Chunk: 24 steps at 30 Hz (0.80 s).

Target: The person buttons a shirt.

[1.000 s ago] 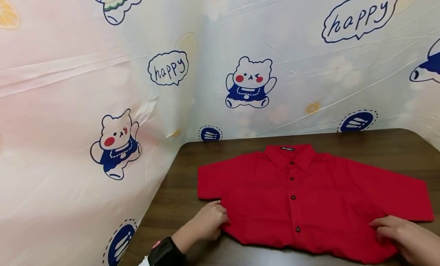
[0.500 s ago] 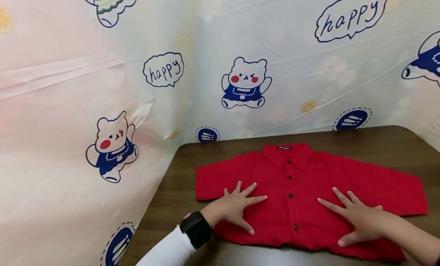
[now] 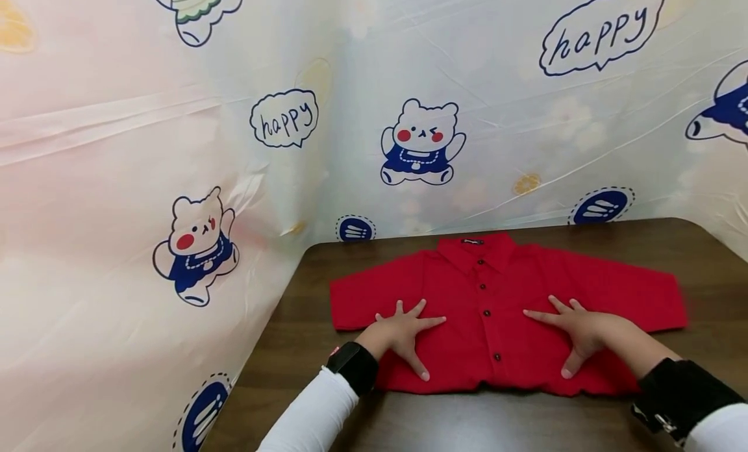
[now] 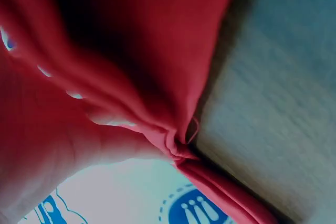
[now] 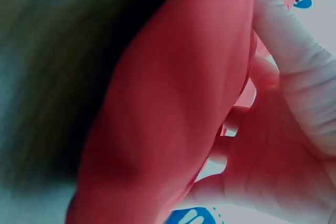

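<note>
A red short-sleeved shirt (image 3: 461, 289) lies front side up on the table, collar pointing to the back, dark buttons down its middle. Its lower part is bunched or tucked under at the near edge. My left hand (image 3: 406, 332) rests with spread fingers on the shirt's left side, just below that sleeve. On the right side of the front, my right hand (image 3: 584, 332) lies likewise, fingers spread and thumb towards the near edge. In the right wrist view a raised fold of the shirt (image 5: 173, 98) partly covers the fingers.
The dark wooden table (image 3: 479, 419) ends behind the collar at a patterned curtain (image 3: 327, 147) with bears and "happy" bubbles, which also hangs along the left side. Black bands (image 3: 353, 367) sit on both wrists.
Both hands have let go of the shirt's sides and now lie spread on its front. The shirt has slid a little towards the back, its right sleeve shifting inward.
</note>
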Available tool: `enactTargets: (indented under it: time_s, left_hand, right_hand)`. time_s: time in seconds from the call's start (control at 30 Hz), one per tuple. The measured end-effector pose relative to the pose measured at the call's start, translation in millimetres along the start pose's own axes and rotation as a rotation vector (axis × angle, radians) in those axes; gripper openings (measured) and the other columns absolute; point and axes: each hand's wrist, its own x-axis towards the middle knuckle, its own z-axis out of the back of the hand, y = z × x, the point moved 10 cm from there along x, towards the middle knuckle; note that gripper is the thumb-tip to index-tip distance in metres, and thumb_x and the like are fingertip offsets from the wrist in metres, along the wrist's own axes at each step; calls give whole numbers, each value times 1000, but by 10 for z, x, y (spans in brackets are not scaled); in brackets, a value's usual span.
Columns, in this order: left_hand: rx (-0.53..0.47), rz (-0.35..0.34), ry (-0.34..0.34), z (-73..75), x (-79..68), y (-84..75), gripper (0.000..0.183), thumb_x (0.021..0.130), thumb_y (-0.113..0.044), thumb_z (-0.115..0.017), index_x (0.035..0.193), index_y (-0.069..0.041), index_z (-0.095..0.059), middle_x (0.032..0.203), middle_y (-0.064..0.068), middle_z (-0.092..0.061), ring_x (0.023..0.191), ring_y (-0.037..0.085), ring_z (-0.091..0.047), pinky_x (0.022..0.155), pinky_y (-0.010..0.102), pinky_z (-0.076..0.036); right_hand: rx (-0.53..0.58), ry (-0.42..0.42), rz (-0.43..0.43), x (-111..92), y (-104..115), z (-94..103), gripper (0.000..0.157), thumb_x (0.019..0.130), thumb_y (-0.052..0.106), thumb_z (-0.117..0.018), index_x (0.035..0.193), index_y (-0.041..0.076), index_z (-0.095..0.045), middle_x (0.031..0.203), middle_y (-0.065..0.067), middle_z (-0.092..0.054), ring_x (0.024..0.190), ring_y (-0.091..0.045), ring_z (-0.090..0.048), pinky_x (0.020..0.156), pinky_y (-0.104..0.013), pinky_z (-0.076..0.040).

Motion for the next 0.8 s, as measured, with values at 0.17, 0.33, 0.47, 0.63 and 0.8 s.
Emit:
enactTargets:
  time_s: [0.17,0.33,0.47,0.63,0.8]
  left_hand:
    - [-10,27,-16,33,44,77,108,59,-51,-89,149,-51,-30,163,-4,-10,145,44,-5,98,80,-18]
    - [-11,28,-21,46,36,93,108,59,-52,-88,149,-50,-29,163,-4,-10,145,45,-4,97,81,-17]
    - [-7,42,-24,40,18,107,108,58,-53,-89,149,-50,-30,163,-3,-11,145,44,-6,98,80,-18]
    - [-5,41,-34,26,7,126,107,58,-53,-89,148,-51,-31,163,-3,-12,145,44,-5,98,80,-17]
    - [-10,20,-45,40,21,107,107,58,-54,-88,149,-50,-31,163,-3,-11,145,45,-5,97,81,-16]
  right_hand:
    - [4,-18,-8,75,0,17,112,58,37,-92,149,8,-33,148,-42,-8,127,-70,-4,88,-80,-30]
    - [-8,-40,1,99,18,22,110,59,37,-92,148,8,-35,147,-42,-10,127,-71,-5,88,-80,-31]
    - [-5,-53,16,100,44,21,109,59,37,-92,147,6,-36,147,-43,-12,127,-72,-6,88,-80,-30]
    - [18,-56,22,98,67,6,109,59,38,-92,147,5,-36,147,-43,-12,127,-71,-5,89,-81,-27]
    - [28,-57,1,83,45,16,109,59,37,-92,148,6,-36,147,-42,-11,128,-71,-3,89,-81,-28]
